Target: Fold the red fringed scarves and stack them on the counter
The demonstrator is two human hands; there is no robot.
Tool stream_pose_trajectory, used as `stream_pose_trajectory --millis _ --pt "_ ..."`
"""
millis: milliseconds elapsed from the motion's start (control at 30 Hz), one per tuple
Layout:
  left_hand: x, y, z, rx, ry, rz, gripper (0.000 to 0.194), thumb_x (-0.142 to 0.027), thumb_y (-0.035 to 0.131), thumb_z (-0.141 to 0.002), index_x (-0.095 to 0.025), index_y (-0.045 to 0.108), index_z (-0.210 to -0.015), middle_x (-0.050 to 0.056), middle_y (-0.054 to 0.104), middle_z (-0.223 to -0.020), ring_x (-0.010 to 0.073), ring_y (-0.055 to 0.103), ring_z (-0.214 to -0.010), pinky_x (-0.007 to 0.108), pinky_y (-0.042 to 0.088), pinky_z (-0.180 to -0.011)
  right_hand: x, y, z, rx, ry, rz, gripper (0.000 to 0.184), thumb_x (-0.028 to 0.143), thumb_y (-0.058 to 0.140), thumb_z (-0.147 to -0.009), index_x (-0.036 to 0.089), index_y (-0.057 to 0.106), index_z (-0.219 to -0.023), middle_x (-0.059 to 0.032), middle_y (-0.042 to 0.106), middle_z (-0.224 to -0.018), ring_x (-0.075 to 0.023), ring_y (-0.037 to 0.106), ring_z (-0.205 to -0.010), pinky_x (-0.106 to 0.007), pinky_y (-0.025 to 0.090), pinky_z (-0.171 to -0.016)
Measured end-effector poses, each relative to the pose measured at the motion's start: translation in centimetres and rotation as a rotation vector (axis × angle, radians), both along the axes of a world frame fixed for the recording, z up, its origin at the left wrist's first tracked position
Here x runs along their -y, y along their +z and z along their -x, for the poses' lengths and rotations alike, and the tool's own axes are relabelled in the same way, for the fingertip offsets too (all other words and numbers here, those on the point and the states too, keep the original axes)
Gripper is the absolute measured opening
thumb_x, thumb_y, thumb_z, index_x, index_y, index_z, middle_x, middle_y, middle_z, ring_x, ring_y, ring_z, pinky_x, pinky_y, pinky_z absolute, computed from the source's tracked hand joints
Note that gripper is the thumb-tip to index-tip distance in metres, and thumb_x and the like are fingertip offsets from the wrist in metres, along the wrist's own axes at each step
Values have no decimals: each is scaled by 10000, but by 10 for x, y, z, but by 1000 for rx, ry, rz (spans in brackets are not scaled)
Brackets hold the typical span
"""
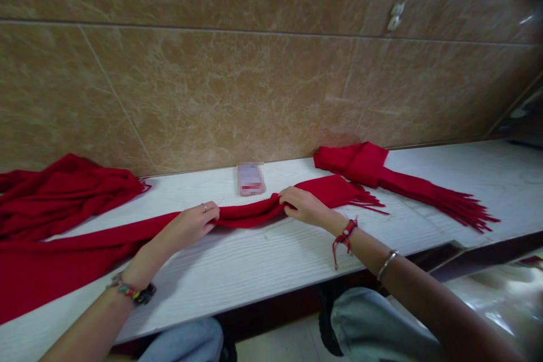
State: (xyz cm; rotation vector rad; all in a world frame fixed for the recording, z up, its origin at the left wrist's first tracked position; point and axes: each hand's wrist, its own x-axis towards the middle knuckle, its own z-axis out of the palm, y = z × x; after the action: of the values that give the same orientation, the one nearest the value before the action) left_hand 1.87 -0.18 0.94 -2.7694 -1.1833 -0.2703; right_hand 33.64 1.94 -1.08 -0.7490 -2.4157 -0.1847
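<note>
A long red scarf with a fringed end lies stretched across the white wood-grain counter. My left hand grips it near the middle, fingers closed over the cloth. My right hand pinches the same scarf a little to the right, just before its flat fringed end. The stretch between my hands is bunched into a narrow ridge.
A second red scarf, folded with its fringe trailing right, lies at the back right. A heap of red cloth sits at the far left. A small pink-and-white packet stands against the brown marble wall. My knees show below the counter edge.
</note>
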Motion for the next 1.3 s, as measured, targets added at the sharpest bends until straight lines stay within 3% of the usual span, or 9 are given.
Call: stream_pose_trajectory --millis 133,233,367,500,700,833,1000,1167,1300 --pt "-5 6 4 148 143 81 193 -234 412 -819 -190 532 -965 17 637 -831 147 592 -756 253 457 -705 -2 -1 -2 -14 -108 72 207 71 402 -791 141 536 -931 -72 619 -826 -151 574 -757 -265 457 -681" --pt "-5 8 3 109 233 105 333 -261 373 -843 -194 472 -1154 33 666 -920 166 617 -806 280 462 -735 -3 -4 -3 90 -199 98 251 87 395 -811 119 503 -1036 -82 627 -826 -165 588 -734 -283 453 -666" --pt "-2 9 4 -46 218 23 306 -266 338 -859 -181 580 -1027 70 658 -994 191 609 -881 305 452 -782 0 1 -7 153 -131 102 261 83 403 -819 148 505 -1049 -76 622 -904 -157 585 -823 -270 446 -722" --pt "5 12 -4 -136 250 13 284 -202 347 -850 -181 572 -1022 70 652 -969 186 604 -864 303 457 -765 7 7 -10 207 -6 79 232 84 382 -834 172 525 -994 -60 603 -943 -144 563 -875 -258 439 -744" --pt "21 7 -59 -136 185 26 353 -202 508 -781 -142 481 -1128 121 552 -1113 220 553 -974 326 442 -827 11 5 -8 220 -83 50 241 95 359 -857 155 507 -1038 -59 599 -913 -137 572 -792 -247 440 -675" --pt "21 3 -97 -118 226 33 236 -152 425 -828 -156 501 -1051 106 584 -1005 215 586 -896 326 473 -740 10 7 -9 208 -69 -3 231 87 362 -857 156 529 -1001 -61 609 -898 -139 570 -776 -250 442 -664" --pt "14 14 -107 -163 252 33 243 -60 341 -834 -131 534 -965 116 621 -927 202 617 -833 315 482 -711 10 5 -8 174 -2 -97 197 135 427 -845 169 546 -998 -87 602 -1022 -177 545 -927 -323 438 -804" --pt "21 21 -108 -222 286 12 260 -26 336 -824 -78 523 -996 162 627 -934 253 620 -840 371 492 -694 10 -2 -1 141 -124 -54 280 89 422 -832 133 507 -1095 -107 593 -975 -184 537 -914 -321 450 -783" --pt "29 9 -118 -163 325 -57 295 -21 376 -814 -84 501 -1074 182 603 -1026 252 572 -991 378 450 -824 11 -1 1 148 -204 -42 240 57 385 -841 125 572 -974 -106 594 -891 -181 548 -836 -303 453 -731"
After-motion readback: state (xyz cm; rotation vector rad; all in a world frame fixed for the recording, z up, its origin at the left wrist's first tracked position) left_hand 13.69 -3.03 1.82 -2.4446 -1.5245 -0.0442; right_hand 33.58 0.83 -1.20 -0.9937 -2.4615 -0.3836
